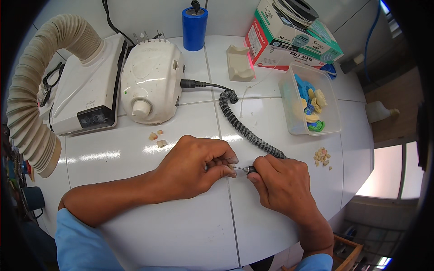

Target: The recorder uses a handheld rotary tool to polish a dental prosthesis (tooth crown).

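Note:
Over the middle of the white table, my left hand point(192, 167) is closed in a pinch on a small yellowish tooth-like piece point(232, 166), mostly hidden by the fingertips. My right hand point(285, 187) wraps round a rotary handpiece point(249, 169), whose thin bur points left and meets the piece or comes very close to it; which, I cannot tell. A grey coiled cord point(246, 131) runs from behind my right hand to the white micromotor control box point(151, 83). Several loose cream pieces point(161, 143) lie beyond my left wrist.
A white dust extractor point(86, 86) with a ribbed hose point(25, 99) stands at left. Behind are a blue cylinder point(195, 29), a beige handpiece rest point(239, 64) and stacked mask boxes point(289, 38). At right, a clear tub point(312, 126) holds coloured models near a tooth-piece pile point(321, 156).

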`<state>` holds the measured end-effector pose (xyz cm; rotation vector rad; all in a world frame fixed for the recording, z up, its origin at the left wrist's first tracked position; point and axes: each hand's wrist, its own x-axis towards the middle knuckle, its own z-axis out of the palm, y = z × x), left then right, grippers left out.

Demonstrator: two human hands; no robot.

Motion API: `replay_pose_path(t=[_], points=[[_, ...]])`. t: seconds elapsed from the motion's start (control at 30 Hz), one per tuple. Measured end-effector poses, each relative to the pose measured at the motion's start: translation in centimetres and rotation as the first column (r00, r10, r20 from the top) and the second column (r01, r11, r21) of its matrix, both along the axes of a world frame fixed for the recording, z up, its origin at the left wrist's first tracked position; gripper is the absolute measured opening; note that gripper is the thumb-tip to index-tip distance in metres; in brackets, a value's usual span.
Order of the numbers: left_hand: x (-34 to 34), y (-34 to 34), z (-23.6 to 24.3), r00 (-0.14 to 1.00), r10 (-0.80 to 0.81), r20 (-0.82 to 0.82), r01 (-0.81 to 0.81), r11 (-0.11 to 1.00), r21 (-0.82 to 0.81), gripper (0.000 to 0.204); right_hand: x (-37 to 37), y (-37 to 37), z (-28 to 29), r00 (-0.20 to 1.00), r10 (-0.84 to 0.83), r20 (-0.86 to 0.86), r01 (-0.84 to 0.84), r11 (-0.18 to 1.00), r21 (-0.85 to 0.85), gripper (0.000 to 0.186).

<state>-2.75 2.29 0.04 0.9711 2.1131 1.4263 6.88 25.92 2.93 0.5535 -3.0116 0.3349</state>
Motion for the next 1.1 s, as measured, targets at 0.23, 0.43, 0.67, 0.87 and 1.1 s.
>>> replay_pose_path(t=[0.23,0.43,0.67,0.87,1.1], points=[[0.03,-0.01,0.04,1.0,0.0,-0.009,0.0,1.0,0.002,0.015,-0.01,-0.01,-0.05,1.0,0.004,-0.004,-0.004,1.0,-0.005,0.034],[-0.03,-0.02,0.07,1.0,-0.008,-0.01,0.008,1.0,-0.007,0.015,-0.04,0.04,-0.05,1.0,0.004,-0.006,-0.004,1.0,-0.008,0.034],[-0.02,-0.08,0.17,1.0,-0.013,-0.011,0.013,1.0,-0.021,0.016,-0.02,0.02,0.02,1.0,0.001,0.0,-0.001,1.0,-0.001,0.034],[-0.03,-0.03,0.12,1.0,-0.001,0.002,0.001,1.0,-0.007,0.016,0.02,-0.12,-0.05,1.0,-0.026,0.005,0.026,1.0,-0.001,0.033],[0.02,-0.08,-0.04,1.0,-0.006,-0.009,0.006,1.0,-0.015,0.016,0.06,0.05,-0.05,1.0,0.003,-0.001,-0.003,1.0,0.008,0.033]])
